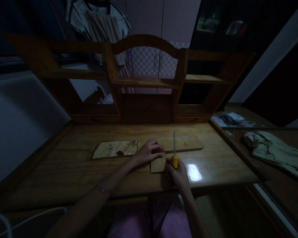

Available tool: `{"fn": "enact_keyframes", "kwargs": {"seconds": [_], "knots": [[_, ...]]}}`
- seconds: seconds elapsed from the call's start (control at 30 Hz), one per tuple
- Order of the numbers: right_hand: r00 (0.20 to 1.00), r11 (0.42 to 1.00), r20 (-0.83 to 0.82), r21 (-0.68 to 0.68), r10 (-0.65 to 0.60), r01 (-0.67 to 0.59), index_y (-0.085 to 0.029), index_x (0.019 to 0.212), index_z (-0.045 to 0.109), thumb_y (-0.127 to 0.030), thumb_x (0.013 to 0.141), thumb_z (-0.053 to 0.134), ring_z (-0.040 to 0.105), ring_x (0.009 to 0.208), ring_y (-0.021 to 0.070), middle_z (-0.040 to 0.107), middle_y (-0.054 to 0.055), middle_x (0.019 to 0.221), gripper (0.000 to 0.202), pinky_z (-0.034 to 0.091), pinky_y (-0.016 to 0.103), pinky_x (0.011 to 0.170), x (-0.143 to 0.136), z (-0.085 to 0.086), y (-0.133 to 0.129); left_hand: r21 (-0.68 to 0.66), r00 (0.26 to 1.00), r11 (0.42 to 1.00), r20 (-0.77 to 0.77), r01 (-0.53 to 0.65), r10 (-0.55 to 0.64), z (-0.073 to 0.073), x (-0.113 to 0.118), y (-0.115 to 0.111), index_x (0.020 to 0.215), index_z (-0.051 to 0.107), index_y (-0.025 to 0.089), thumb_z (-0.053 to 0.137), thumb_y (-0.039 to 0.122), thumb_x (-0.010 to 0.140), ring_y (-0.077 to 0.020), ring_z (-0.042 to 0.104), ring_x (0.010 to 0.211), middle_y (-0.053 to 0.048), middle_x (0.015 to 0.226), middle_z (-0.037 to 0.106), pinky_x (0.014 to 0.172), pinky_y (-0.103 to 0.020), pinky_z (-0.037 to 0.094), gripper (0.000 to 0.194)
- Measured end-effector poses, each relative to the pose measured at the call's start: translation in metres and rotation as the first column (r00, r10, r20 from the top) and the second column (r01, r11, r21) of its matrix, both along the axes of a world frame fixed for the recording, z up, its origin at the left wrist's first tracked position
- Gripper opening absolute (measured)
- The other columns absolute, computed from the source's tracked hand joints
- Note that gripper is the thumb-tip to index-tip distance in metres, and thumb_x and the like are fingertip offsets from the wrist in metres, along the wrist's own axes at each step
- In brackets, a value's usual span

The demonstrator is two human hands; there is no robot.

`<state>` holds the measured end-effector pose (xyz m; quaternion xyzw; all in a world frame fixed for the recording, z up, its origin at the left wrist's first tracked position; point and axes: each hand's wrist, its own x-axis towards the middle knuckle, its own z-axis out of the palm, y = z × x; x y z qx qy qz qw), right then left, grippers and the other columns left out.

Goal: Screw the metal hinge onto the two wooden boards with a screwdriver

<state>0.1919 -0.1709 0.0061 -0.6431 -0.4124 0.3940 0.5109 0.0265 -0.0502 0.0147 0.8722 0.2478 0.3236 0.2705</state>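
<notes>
In my right hand (180, 175) is a screwdriver (174, 160) with a yellow handle, its metal shaft pointing away from me and its tip in the air. My left hand (150, 152) lies over the boards with curled fingers, and a small shiny metal piece (161, 151) shows at its fingertips; its exact kind is too small to tell. Below that hand is a short wooden block (157, 166), partly covered by it. Behind both hands a long wooden board (186, 143) stretches across the desk, its left part (111, 149) stained and with a ragged, peeled surface.
The wooden desk (72, 175) has a shelf unit (144, 82) along its back edge. A light reflection shines right of my right hand. Pale cloth (273, 147) lies on a surface to the right. A white cable (39, 218) curves at the lower left.
</notes>
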Motion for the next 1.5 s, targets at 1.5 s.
{"fn": "enact_keyframes", "kwargs": {"seconds": [1.5], "knots": [[0.995, 1.000, -0.095, 0.027, 0.014, -0.012, -0.015, 0.094, 0.064, -0.036, 0.070, 0.066, 0.053, 0.046, 0.0135, 0.063, -0.001, 0.062, 0.032, 0.042, 0.024, 0.045, 0.003, -0.019, 0.006, -0.131, 0.777, 0.766, -0.129, -0.630, 0.617, -0.033, -0.007, -0.106, 0.137, 0.053, 0.029, 0.083, 0.037, 0.071, -0.0276, 0.060, 0.114, -0.007, 0.121, 0.062, 0.097, -0.042, 0.048, 0.073]]}}
